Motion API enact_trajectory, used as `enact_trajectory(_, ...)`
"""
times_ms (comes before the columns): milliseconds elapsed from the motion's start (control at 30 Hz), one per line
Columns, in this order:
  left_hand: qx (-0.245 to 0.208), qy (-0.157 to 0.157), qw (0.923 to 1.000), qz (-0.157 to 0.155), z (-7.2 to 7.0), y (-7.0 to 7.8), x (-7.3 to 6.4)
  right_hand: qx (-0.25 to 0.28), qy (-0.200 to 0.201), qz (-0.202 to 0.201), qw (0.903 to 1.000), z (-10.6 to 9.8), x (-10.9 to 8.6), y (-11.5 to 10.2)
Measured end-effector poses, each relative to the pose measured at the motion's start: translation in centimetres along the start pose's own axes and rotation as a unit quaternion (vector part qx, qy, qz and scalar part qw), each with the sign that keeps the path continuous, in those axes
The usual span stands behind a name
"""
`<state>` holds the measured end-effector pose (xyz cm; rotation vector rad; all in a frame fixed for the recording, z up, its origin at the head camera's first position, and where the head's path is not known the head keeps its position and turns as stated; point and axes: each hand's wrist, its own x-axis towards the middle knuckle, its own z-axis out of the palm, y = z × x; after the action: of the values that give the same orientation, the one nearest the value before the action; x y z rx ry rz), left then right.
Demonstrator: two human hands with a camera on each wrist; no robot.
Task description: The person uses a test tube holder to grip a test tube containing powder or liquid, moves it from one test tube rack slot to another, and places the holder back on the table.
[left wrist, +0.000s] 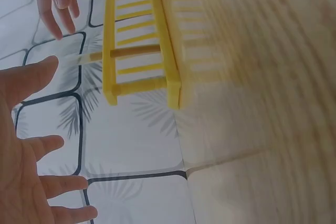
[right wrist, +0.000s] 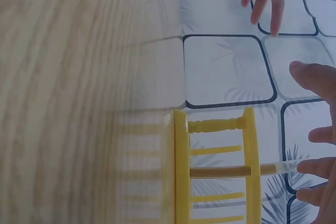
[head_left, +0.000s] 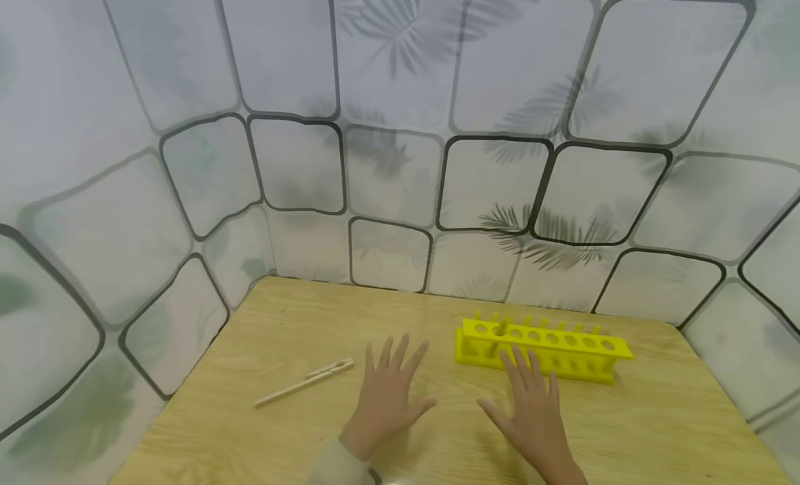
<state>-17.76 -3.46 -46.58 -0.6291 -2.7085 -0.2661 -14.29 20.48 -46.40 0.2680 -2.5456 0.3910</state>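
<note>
My left hand [head_left: 386, 401] hovers over the table with its fingers spread and holds nothing. Its palm and fingers also show in the left wrist view [left wrist: 26, 182]. To its left lies a wooden test tube clamp [head_left: 303, 383]. My right hand [head_left: 531, 419], fingers spread too, is in front of a yellow test tube rack [head_left: 544, 346] and holds nothing. One test tube [right wrist: 220, 171] stands upright in the rack near its left end, with brownish-yellow contents and a clear upper part. In the head view the right fingertips overlap the rack's front; contact cannot be told.
A light wood-grain table [head_left: 462, 443] lies under both hands. Behind and beside it rise pale walls [head_left: 394, 172] patterned with dark rounded outlines and leaf shapes. The rack stands near the table's back edge, with a row of pegs along its rear.
</note>
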Motion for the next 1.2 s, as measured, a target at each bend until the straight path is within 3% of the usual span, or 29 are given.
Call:
enact_trajectory(433,-0.045,-0.043,0.9979,0.019,-1.2,-0.9,0.6,0.017,0.055,-0.049,0.9972,-0.4,1.5,1.3)
enact_trajectory(867,-0.054,-0.009,0.9970,0.055,-2.4,-2.5,0.8,0.021,0.091,-0.090,0.9916,-1.2,2.3,4.0)
enact_trajectory(1033,-0.049,0.008,0.9964,0.069,-2.7,-3.2,0.8,0.030,0.094,-0.091,0.9909,-1.8,2.8,6.1)
enact_trajectory(1200,-0.052,-0.002,0.9965,0.066,-2.9,-3.9,0.6,0.014,0.098,-0.094,0.9906,-2.6,3.3,8.8)
